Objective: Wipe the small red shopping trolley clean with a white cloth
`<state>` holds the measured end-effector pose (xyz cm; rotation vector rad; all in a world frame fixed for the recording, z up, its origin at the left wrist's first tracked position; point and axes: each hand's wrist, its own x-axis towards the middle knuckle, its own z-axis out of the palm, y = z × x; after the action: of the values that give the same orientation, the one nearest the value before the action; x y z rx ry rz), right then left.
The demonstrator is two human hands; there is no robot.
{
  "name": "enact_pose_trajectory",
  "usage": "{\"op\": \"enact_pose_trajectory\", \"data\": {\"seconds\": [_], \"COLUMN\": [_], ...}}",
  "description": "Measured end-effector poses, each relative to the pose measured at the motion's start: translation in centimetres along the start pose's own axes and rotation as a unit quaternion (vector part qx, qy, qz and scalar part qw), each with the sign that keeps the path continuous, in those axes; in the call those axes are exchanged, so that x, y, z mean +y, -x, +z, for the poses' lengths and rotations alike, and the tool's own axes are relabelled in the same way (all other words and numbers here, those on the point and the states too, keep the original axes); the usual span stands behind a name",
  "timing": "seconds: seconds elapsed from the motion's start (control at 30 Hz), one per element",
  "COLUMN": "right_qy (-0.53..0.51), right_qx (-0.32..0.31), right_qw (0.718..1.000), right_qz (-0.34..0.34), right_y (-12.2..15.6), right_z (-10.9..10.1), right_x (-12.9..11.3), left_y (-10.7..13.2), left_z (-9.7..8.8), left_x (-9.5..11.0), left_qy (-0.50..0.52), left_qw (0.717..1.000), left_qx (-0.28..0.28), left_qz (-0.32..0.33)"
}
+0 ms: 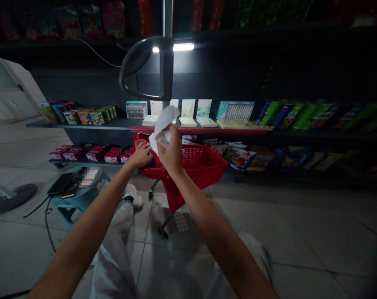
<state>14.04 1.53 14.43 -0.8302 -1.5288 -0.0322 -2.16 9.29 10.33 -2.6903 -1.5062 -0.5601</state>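
A small red shopping cart (204,170) with dark wheels stands in front of me. My right hand (170,146) is closed on a crumpled white tissue (166,120), which sticks up above the fingers. The tissue's lower part hangs at the cart's near-left end. My left hand (141,155) lies over the cart's red edge at that same end, its fingers bent onto it just left of the tissue. The exact grip of the left fingertips is hard to make out.
Dark shelves hold boxed sets (236,111), small cartons (82,117), green bags (303,115) and red packs (95,153). A grey pole with a loop-shaped part (166,68) rises before the shelf. On my left, a blue stool (79,195) carries dark devices with cables.
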Motion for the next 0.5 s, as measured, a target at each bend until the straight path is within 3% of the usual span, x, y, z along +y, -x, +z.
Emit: {"op": "enact_pose_trajectory", "data": {"seconds": [0.13,0.27,0.33,0.43,0.5], "right_qy": [-0.010,0.021,0.029,0.015,0.003], "right_qx": [-0.012,-0.086,-0.102,-0.121,-0.146], "right_qw": [0.994,0.983,0.979,0.978,0.975], "right_qz": [0.104,0.161,0.172,0.168,0.168], "right_y": [5.5,10.0,10.7,10.1,9.2], "right_z": [1.2,1.2,1.2,1.5,1.8], "right_x": [2.4,4.4,4.9,5.5,5.9], "left_y": [-0.5,-0.9,-0.2,2.4,4.7], "left_z": [-0.9,-1.7,-1.9,-1.6,-0.8], "left_x": [-1.4,-2.4,-2.0,0.6,3.1], "left_qy": [-0.033,0.010,0.036,0.041,0.031], "left_qw": [0.997,0.998,0.999,0.977,0.959], "left_qx": [-0.068,-0.048,0.010,0.155,0.237], "left_qz": [0.028,0.026,-0.020,-0.142,-0.153]}}
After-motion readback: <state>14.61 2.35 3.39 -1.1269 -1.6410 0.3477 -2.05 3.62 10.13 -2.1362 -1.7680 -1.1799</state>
